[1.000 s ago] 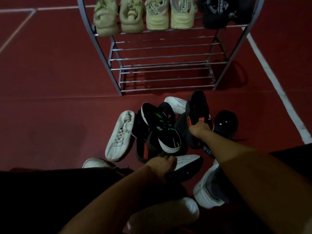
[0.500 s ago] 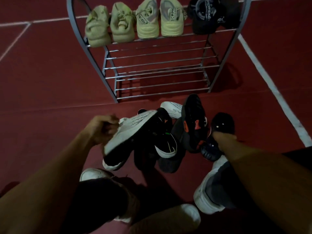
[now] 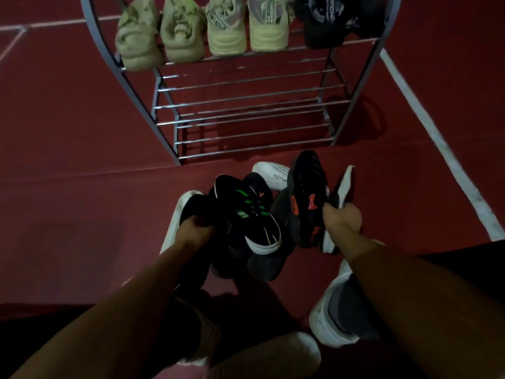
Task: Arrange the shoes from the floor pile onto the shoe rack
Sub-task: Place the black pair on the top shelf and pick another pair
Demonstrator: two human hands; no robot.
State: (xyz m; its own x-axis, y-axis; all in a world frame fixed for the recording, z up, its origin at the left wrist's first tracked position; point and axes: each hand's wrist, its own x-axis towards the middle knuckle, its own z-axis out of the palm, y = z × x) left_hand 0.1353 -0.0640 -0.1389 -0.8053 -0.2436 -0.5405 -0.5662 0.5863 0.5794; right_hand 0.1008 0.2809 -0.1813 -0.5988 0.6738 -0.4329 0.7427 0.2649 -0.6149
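Observation:
On the red floor lies a pile of shoes: a black shoe with green stripes (image 3: 252, 214), a black shoe with orange marks (image 3: 307, 187), a white shoe (image 3: 270, 173) and a dark grey shoe (image 3: 266, 265). My left hand (image 3: 195, 232) grips a black shoe with a white sole (image 3: 177, 214) at the pile's left edge. My right hand (image 3: 343, 217) grips another black, white-soled shoe (image 3: 345, 184) at the right edge. Beyond the pile stands the metal shoe rack (image 3: 246, 105). Its top shelf holds several pale yellow-green shoes (image 3: 180, 31) and a black pair (image 3: 328, 20); its lower shelves are bare.
A white painted line (image 3: 437, 138) runs along the floor right of the rack. My own feet in white shoes (image 3: 330, 324) stand close below the pile. Open red floor stretches to the left of the rack and pile.
My left hand has brought its white-soled shoe down and in toward the pile. My right hand has taken hold of the black, white-soled shoe at the right and tipped it up.

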